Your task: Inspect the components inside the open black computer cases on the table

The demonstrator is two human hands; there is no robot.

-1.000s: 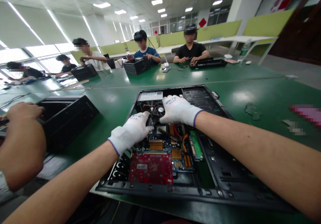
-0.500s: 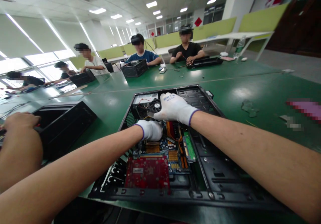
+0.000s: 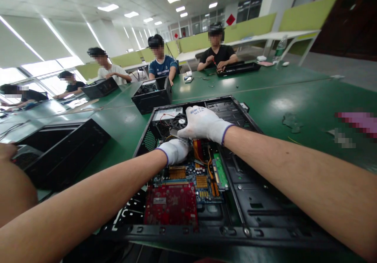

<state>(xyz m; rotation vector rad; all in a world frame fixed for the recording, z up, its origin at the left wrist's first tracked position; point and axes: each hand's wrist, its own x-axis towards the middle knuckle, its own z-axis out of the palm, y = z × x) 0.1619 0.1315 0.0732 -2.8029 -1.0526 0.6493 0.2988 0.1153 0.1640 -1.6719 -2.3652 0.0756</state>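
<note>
An opened black computer case (image 3: 259,216) lies flat before me, with a blue motherboard (image 3: 188,174) and a red graphics card (image 3: 172,208) inside. My right hand (image 3: 203,123), in a white glove, is closed around the side of a black cooling fan (image 3: 179,122), which sits tilted near the case's back corner. Just below it, my gloved left hand (image 3: 176,151) reaches down over the motherboard with its fingers curled. Its fingertips are hidden, so what they hold does not show. Orange ribbon cables (image 3: 198,149) run beside the left hand. A green circuit board (image 3: 220,170) lies right of the motherboard.
Another black case (image 3: 67,149) stands to my left, with a neighbour's arm (image 3: 14,184) beside it. Across the green table (image 3: 294,98), several people work on cases, one at another black case (image 3: 153,94). A pink item (image 3: 357,122) lies to the right.
The case across the table has been turned and moved nearer, its fan side now showing. The neighbour's hand at left has drawn back. Both my hands stay nearly in place.
</note>
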